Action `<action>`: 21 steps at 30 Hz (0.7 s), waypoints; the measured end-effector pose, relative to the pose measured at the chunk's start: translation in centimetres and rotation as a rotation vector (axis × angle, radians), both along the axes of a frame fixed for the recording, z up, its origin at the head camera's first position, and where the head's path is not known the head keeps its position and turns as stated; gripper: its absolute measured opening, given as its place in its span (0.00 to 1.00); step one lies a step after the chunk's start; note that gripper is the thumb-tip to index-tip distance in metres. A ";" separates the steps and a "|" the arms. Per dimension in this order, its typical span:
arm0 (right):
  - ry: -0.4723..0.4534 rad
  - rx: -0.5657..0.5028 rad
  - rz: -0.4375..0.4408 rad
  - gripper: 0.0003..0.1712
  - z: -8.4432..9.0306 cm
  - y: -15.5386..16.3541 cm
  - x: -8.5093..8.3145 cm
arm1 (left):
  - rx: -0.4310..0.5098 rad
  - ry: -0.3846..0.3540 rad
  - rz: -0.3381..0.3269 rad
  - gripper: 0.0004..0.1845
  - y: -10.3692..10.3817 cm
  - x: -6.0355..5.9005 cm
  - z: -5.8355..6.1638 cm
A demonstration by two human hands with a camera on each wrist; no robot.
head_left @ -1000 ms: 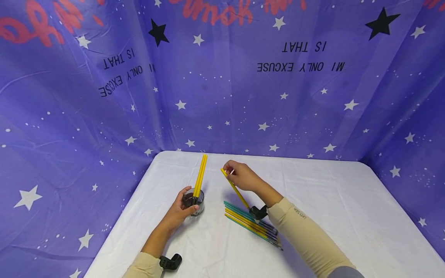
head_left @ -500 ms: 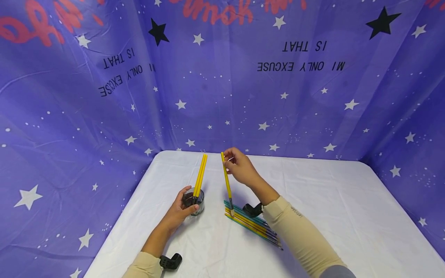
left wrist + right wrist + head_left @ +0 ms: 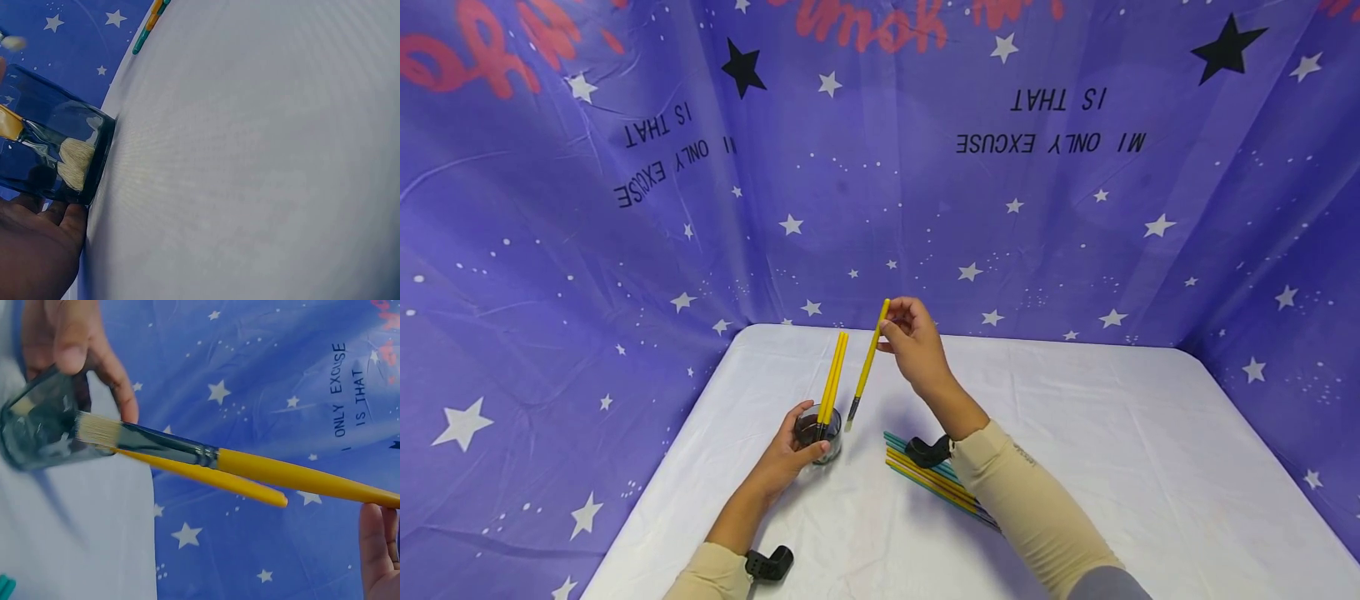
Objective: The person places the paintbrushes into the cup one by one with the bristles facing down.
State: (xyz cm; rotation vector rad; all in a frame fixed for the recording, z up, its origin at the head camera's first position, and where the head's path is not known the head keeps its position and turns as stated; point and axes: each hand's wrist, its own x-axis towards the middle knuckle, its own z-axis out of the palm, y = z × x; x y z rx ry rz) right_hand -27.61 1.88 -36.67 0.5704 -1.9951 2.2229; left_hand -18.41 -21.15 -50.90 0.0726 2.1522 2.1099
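Note:
My left hand (image 3: pixel 786 457) grips a clear glass (image 3: pixel 829 450) that stands on the white table. Two yellow-handled paintbrushes (image 3: pixel 833 377) lean in it, handles up; the left wrist view shows their pale bristles (image 3: pixel 76 164) at the bottom of the glass. Between thumb and fingers, my right hand (image 3: pixel 917 346) pinches another yellow paintbrush (image 3: pixel 868 360) near the end of its handle. This brush hangs bristles down, its tip just right of the glass's rim. In the right wrist view its flat bristles (image 3: pixel 99 430) overlap the glass (image 3: pixel 44 419).
A row of several yellow and teal paintbrushes (image 3: pixel 925 475) lies on the white-covered table (image 3: pixel 1120 450), partly hidden under my right wrist and sleeve. Purple star-printed curtain (image 3: pixel 917 192) hangs behind and at both sides. Each wrist wears a black camera mount (image 3: pixel 769 565).
My right hand has raised the pinched paintbrush off the row, swung it upright and carried its bristle end left towards the glass. My left hand and the glass have stayed put.

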 end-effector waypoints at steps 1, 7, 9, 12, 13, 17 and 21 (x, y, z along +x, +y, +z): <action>0.001 -0.026 -0.006 0.13 0.1 -0.2 0.0 | 0.000 0.000 0.001 0.45 0.0 0.0 0.0; 0.013 -0.111 -0.018 0.13 0.1 -1.3 0.4 | -0.031 0.006 0.023 0.44 0.1 0.1 0.0; 0.010 -0.104 -0.013 0.13 -0.3 -1.8 0.6 | -0.043 0.008 0.030 0.44 0.1 0.2 0.0; -0.001 -0.083 -0.004 0.13 -1.1 -2.5 0.6 | -0.043 0.002 0.034 0.44 0.1 0.1 0.1; -0.005 -0.076 -0.003 0.13 -1.4 -2.8 0.6 | -0.040 0.004 0.029 0.44 0.1 0.1 0.1; -0.007 -0.023 -0.002 0.13 -2.9 -3.8 0.6 | -0.035 -0.008 0.024 0.45 0.1 0.0 0.1; -0.001 0.065 -0.003 0.12 -4.4 -4.7 0.7 | -0.033 -0.016 0.023 0.45 0.2 0.0 0.2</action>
